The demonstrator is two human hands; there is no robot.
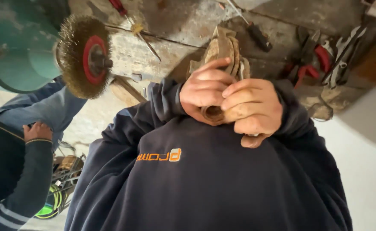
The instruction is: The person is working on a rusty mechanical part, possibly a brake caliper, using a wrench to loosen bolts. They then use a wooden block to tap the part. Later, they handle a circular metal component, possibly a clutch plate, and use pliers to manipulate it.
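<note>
Both my hands are raised in front of my dark sweatshirt (205, 184), gripping one piece of worn brown abrasive paper (222, 49). The paper is folded into several layers that stick up above my fingers, and its lower end is curled into a small roll (213, 113) between my palms. My left hand (203, 92) wraps the paper from the left with the index finger laid across it. My right hand (254, 109) closes over the roll from the right, touching the left hand.
A round wire brush wheel (83, 53) with a red hub sits on a green bench grinder (16, 47) at upper left. Screwdrivers (258, 36) and red-handled pliers (314, 60) lie on the worn workbench (175, 25). Another person's hand (36, 130) and sleeve are at left, above a wire basket (63, 179).
</note>
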